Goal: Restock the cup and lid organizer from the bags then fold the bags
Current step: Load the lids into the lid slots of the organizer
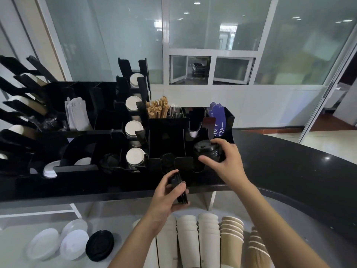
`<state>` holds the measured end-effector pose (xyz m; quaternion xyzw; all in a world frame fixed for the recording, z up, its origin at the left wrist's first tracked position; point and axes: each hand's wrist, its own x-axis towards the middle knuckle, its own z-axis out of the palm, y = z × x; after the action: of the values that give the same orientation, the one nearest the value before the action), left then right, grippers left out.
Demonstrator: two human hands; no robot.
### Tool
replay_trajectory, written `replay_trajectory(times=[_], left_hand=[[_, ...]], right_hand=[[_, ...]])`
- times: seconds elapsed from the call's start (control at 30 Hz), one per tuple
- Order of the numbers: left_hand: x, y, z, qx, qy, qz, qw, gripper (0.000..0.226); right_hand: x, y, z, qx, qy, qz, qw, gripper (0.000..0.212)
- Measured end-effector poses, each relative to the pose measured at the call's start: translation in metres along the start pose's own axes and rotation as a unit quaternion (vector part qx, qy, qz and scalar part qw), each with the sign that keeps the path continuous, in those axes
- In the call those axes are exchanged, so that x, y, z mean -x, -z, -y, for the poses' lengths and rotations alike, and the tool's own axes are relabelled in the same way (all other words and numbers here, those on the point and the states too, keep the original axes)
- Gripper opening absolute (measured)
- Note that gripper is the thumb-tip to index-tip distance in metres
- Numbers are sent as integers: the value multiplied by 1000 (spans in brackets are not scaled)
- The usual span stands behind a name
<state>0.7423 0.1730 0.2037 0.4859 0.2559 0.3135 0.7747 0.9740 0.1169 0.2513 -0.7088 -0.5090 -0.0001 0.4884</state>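
Both hands' fingers pinching black lids point(208, 151); organizer point(166, 132) behind, cup stacks point(199, 240) below.

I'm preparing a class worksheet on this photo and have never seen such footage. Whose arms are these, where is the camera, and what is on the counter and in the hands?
One picture, from a camera worn on a person's head, looking forward and down at their own bare arms. On the black counter stands a black organizer with compartments holding white cups, lids and stir sticks. The right hand grips a stack of black lids at the organizer's right end. The left hand holds a few more black lids on edge. Lower down stand cup stacks and loose lids.
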Motion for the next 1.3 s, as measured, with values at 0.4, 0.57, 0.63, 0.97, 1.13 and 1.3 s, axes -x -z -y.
replay_trajectory(times=[0.4, 0.57, 0.63, 0.97, 1.13, 1.3], left_hand=[[-6, 4, 6, -30, 11, 7, 999, 63], [-6, 3, 8, -35, 16, 8, 999, 68], [-6, 4, 10, -38, 17, 9, 999, 66], [-7, 3, 13, -45, 22, 12, 999, 64], [-7, 3, 14, -39, 23, 11, 999, 67], [-6, 4, 14, -36, 25, 9, 999, 67]], right_hand=[[-66, -34, -29, 272, 83, 142, 948, 68], [-69, -45, -33, 349, 152, 162, 911, 68], [-67, -49, -35, 370, 160, 172, 899, 68], [-56, -62, -59, 440, 201, 166, 859, 65], [-56, -63, -58, 486, 202, 198, 827, 56], [-56, -61, -52, 494, 187, 228, 818, 45]])
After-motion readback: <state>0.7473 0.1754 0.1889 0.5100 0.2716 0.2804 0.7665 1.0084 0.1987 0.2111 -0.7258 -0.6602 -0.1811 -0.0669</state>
